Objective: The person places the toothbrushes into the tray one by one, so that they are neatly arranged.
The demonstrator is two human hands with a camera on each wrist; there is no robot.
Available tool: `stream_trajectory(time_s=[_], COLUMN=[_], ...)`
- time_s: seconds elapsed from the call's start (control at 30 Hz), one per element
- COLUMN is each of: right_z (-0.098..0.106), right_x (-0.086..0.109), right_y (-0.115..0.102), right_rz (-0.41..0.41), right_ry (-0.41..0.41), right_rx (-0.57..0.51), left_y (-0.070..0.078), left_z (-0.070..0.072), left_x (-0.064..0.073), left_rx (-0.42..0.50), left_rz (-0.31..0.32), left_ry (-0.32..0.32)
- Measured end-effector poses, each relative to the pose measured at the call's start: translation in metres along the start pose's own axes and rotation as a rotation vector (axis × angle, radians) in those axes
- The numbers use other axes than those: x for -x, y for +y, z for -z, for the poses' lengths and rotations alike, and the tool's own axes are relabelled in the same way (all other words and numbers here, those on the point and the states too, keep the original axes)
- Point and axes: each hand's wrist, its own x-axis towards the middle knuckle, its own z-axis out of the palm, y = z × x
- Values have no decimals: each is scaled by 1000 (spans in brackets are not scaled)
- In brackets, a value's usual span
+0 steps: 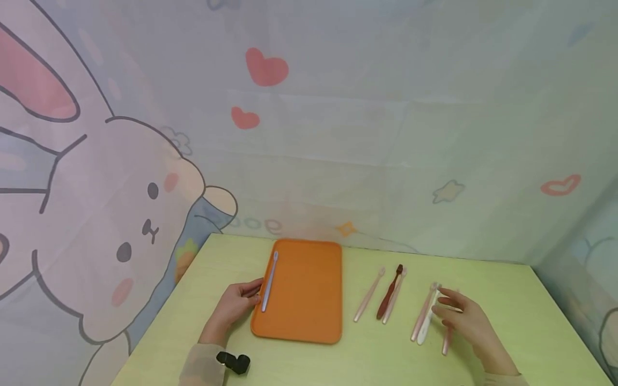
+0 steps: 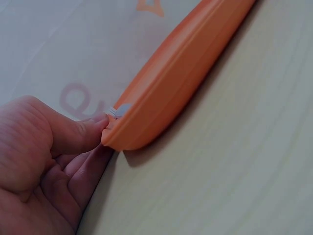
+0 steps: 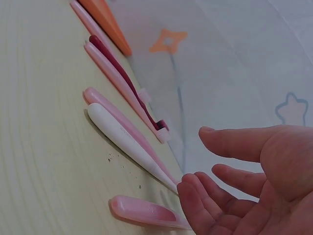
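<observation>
My left hand (image 1: 235,305) grips the left rim of an orange tray (image 1: 306,295); in the left wrist view the thumb presses on the rim and the fingers lie below it. A lavender toothbrush (image 1: 269,284) lies along the tray's left side. Over the toothbrushes at the right, my right hand (image 1: 464,320) has its thumb and fingers apart with nothing between them. Nearest to it are a white toothbrush (image 3: 124,134), a pink toothbrush (image 1: 419,324) beside that one, and another pink toothbrush (image 3: 146,211) partly hidden by the hand.
Between tray and right hand lie a dark red toothbrush (image 1: 388,300), a pink toothbrush (image 1: 393,303) against it, and a separate pink toothbrush (image 1: 368,297). All rest on a pale yellow-green table (image 1: 376,356). A printed cloth (image 1: 386,134) hangs behind the table's back edge.
</observation>
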Motion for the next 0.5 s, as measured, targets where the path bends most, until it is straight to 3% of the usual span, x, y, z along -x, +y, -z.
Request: stream_trajectory(time_s=[0.5], right_z=[19], right_x=[6], right_y=[2], right_rz=[-26], right_ry=[31], right_rx=[2], left_y=[-5], left_z=[0], left_x=[1], left_rx=[-10], left_rz=[-14], left_ry=[-2])
